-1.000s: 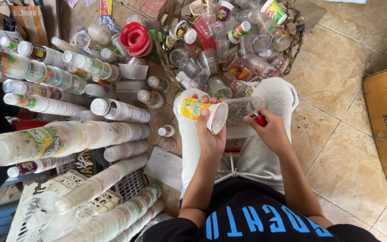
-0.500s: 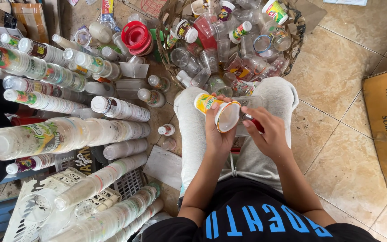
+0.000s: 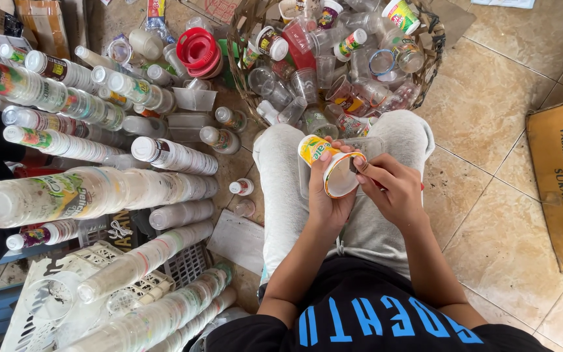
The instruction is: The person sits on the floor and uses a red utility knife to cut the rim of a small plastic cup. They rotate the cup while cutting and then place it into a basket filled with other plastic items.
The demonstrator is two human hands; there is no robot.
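Left hand is held above the lap, grip wrapped round a yellow-labelled plastic cup, which is tipped on its side with the mouth turned towards the wearer. Right hand is brought in against the cup's rim, fingers pinched tight on a small dark tool at the lid edge. The tool is mostly hidden by fingers; a clear container behind the cup is partly covered.

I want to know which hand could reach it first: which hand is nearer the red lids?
Left. The left hand, holding the yellow cup, is closer to the red lids; the right hand sits farther right.
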